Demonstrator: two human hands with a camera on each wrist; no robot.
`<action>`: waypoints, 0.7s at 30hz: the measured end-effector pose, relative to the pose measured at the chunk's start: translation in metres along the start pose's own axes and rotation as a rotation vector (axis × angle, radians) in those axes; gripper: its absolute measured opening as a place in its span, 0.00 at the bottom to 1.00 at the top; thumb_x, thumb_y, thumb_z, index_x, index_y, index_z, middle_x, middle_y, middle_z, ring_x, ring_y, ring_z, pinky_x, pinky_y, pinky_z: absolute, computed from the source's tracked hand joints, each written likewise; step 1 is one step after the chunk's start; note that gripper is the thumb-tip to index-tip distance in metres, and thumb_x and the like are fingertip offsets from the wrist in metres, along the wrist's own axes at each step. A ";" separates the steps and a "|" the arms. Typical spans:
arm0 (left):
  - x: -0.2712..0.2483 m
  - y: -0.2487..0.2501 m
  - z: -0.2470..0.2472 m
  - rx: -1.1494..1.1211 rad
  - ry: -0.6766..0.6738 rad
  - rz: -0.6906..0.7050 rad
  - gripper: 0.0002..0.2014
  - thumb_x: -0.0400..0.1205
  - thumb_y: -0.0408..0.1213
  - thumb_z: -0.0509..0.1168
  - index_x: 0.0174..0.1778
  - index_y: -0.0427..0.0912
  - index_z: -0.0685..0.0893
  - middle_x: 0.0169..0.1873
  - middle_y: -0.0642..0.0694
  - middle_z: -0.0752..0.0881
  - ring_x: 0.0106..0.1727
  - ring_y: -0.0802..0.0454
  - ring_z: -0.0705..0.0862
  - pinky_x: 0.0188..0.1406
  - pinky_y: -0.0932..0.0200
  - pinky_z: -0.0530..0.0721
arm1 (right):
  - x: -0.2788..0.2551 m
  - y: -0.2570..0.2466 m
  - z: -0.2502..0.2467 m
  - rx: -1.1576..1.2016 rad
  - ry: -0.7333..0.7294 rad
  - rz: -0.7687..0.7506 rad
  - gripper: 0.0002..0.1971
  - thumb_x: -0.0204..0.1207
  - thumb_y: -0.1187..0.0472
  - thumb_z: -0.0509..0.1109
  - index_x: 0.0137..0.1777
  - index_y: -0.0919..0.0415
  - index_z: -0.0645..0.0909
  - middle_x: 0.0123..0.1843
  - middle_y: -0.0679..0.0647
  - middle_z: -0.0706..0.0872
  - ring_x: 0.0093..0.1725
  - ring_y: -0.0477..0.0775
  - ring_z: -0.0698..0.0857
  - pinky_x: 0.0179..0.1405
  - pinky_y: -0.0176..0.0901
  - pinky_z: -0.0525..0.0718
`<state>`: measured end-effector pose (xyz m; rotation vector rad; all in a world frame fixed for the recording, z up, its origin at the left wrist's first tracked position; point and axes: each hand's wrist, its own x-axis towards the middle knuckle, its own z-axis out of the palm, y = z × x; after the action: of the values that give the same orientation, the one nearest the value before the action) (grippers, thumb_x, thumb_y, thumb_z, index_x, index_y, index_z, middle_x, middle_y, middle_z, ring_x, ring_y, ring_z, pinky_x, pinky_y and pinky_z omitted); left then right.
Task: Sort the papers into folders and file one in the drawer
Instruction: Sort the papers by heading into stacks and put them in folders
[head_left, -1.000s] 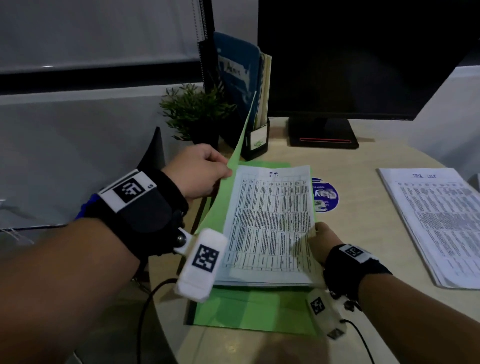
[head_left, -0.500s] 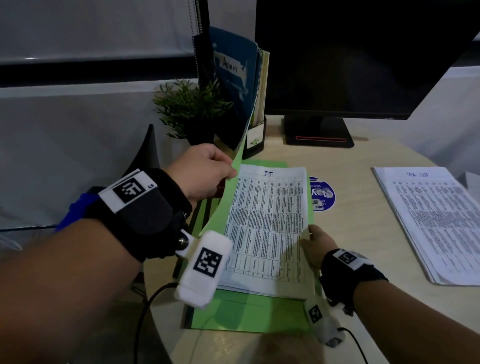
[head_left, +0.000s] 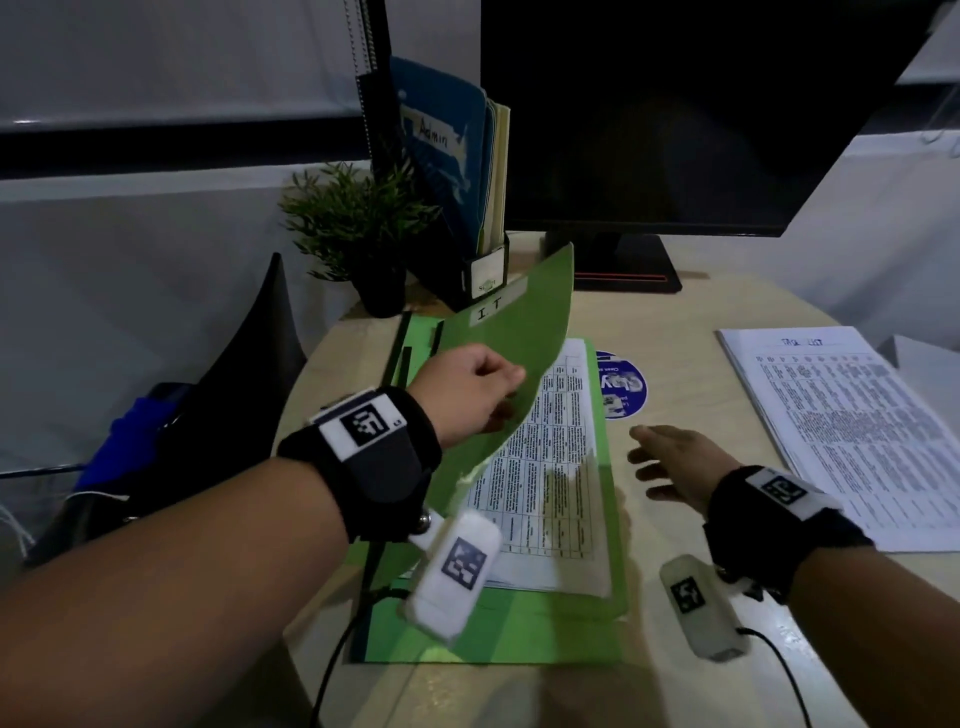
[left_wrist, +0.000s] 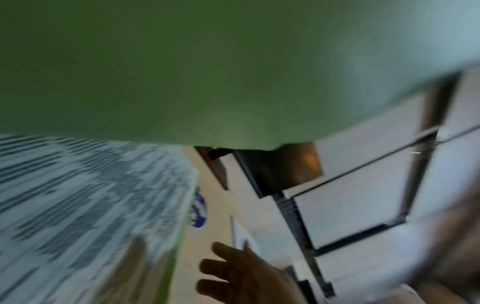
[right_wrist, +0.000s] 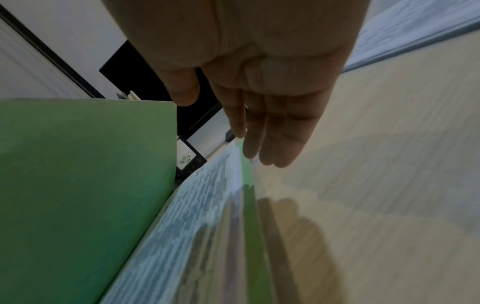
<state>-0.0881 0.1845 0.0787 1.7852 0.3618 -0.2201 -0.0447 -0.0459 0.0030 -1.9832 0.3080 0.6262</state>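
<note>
Green card, thin and bowed, makes up the cover of the green folder (head_left: 511, 358), which lies at the centre of the head view on the desk (head_left: 691, 395). The cover's edge is pinched by the left hand (head_left: 467, 392), fingers curled round it, held half-closed over the printed sheets (head_left: 545, 483) inside. The right hand (head_left: 675, 465), fingers straight and spread, hovers right of the folder with nothing in it. The folder is judged light and floppy, its loose sheets likely to slide out if tipped. It is best taken at the spine on the left side, or with both covers pinched together. A second paper stack (head_left: 852, 431) lies at the right of the frame.
</note>
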 end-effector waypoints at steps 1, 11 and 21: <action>0.004 -0.009 -0.001 0.097 0.002 -0.016 0.03 0.83 0.38 0.64 0.46 0.44 0.82 0.43 0.47 0.85 0.35 0.57 0.82 0.30 0.66 0.79 | -0.002 0.003 -0.003 0.020 -0.009 0.014 0.19 0.84 0.51 0.58 0.68 0.63 0.75 0.58 0.60 0.83 0.53 0.59 0.81 0.55 0.53 0.81; 0.017 -0.086 -0.007 1.027 -0.142 -0.266 0.33 0.77 0.61 0.65 0.76 0.51 0.69 0.75 0.43 0.67 0.70 0.42 0.75 0.69 0.49 0.76 | 0.005 0.029 0.029 0.089 -0.139 0.160 0.17 0.83 0.45 0.57 0.53 0.60 0.76 0.49 0.58 0.84 0.47 0.57 0.81 0.44 0.46 0.78; 0.009 -0.090 0.009 1.034 -0.171 -0.301 0.28 0.79 0.55 0.63 0.73 0.46 0.74 0.72 0.42 0.69 0.64 0.42 0.79 0.64 0.47 0.80 | 0.024 0.024 0.055 -0.334 -0.066 0.063 0.14 0.76 0.49 0.71 0.43 0.62 0.78 0.37 0.60 0.85 0.36 0.60 0.84 0.47 0.55 0.87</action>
<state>-0.1115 0.1965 -0.0082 2.6872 0.4285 -0.8908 -0.0526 -0.0077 -0.0489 -2.2717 0.2372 0.8248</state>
